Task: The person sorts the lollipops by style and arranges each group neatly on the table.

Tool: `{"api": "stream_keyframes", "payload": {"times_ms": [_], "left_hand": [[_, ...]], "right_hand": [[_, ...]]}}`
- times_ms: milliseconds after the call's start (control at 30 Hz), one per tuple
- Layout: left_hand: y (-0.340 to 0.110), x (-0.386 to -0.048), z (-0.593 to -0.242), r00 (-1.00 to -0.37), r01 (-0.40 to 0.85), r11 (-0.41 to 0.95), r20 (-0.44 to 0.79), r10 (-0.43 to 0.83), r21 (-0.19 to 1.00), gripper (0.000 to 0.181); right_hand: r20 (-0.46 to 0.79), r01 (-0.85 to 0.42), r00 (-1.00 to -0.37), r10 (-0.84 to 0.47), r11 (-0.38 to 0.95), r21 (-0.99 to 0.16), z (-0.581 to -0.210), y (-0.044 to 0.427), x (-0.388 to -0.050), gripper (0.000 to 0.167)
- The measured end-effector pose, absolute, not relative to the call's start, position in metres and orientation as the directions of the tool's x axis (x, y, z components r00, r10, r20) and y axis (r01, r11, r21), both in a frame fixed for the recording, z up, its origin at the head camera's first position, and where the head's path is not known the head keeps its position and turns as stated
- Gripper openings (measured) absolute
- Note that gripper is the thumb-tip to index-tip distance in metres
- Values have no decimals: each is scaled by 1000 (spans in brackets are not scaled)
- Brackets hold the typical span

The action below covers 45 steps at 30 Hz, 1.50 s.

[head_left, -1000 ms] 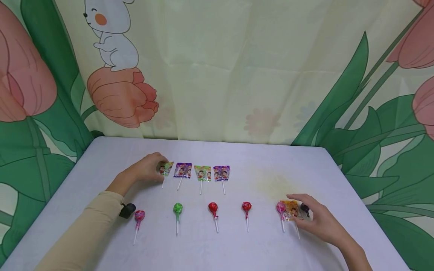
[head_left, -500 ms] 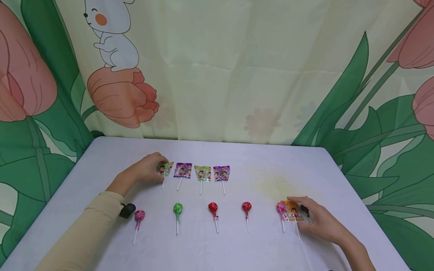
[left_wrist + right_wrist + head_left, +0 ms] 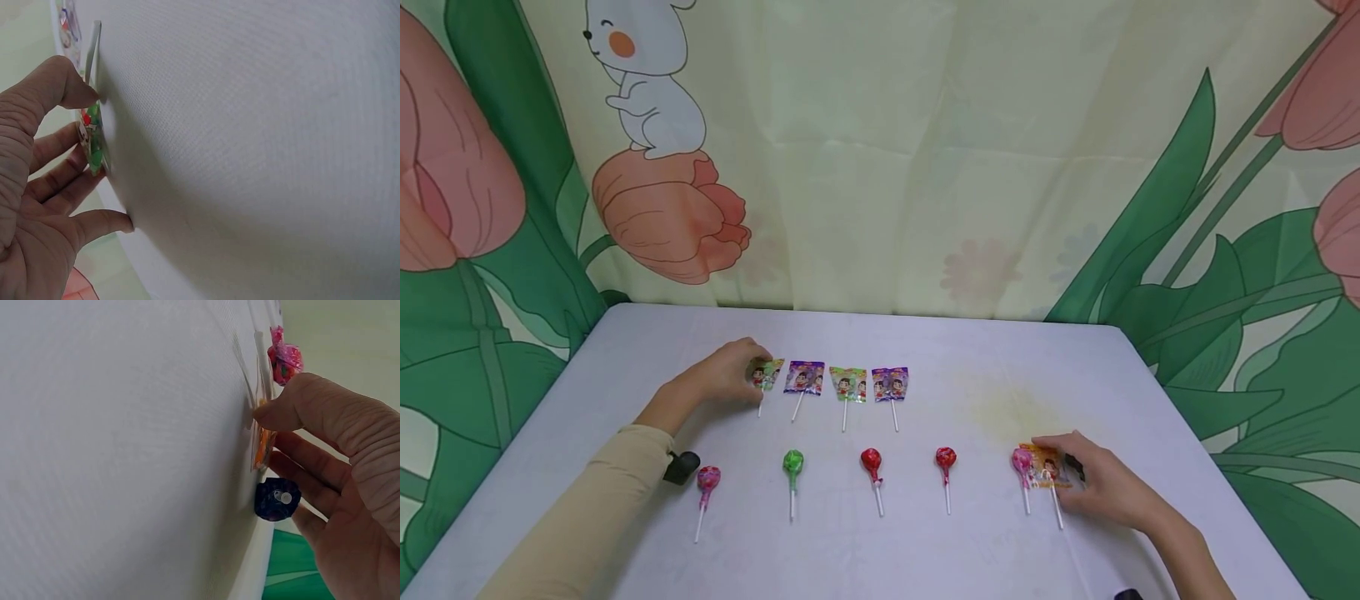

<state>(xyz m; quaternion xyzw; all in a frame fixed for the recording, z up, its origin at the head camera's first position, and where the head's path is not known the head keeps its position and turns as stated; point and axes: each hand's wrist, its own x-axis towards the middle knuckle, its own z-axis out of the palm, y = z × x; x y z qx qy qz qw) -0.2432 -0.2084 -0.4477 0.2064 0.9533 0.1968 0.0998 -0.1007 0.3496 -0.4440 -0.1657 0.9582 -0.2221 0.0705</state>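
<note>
My left hand (image 3: 730, 372) is at the far left of the row. Its thumb and fingers pinch the edges of a green flat-wrapped lollipop (image 3: 92, 134) lying on the table. Beside it lie a purple-wrapped lollipop (image 3: 804, 378), a green-wrapped lollipop (image 3: 848, 384) and another purple-wrapped lollipop (image 3: 891, 384). On the right, my right hand (image 3: 1108, 479) holds an orange-wrapped lollipop (image 3: 1047, 467) between thumb and fingers, partly hidden in the right wrist view. A pink ball lollipop (image 3: 1022, 461) touches or overlaps its left side. A dark ball lollipop (image 3: 277, 499) lies close under the fingers.
In the front row lie a pink ball lollipop (image 3: 708, 478), a green one (image 3: 793, 462), a red one (image 3: 872, 460) and another red one (image 3: 946, 457). They rest on a white-covered table (image 3: 850, 550). A printed curtain (image 3: 887, 167) hangs behind its back edge.
My right hand has shifted slightly and closed in on the orange-wrapped lollipop, covering more of the dark one. The left hand has not moved.
</note>
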Motion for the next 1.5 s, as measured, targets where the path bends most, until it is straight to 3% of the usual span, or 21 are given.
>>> {"api": "stream_keyframes", "payload": {"times_ms": [433,1500], "left_hand": [[-207,-241,-447,-902,330,844,-123,414,423,63],[-207,-243,-447,-896,347,840,-116,428,417,63]], "right_hand": [[43,-362,-920,-390,802,-476,-451,350,-108,61],[51,-341,-933,-356,830,-442,-437,344,-121,58]]}}
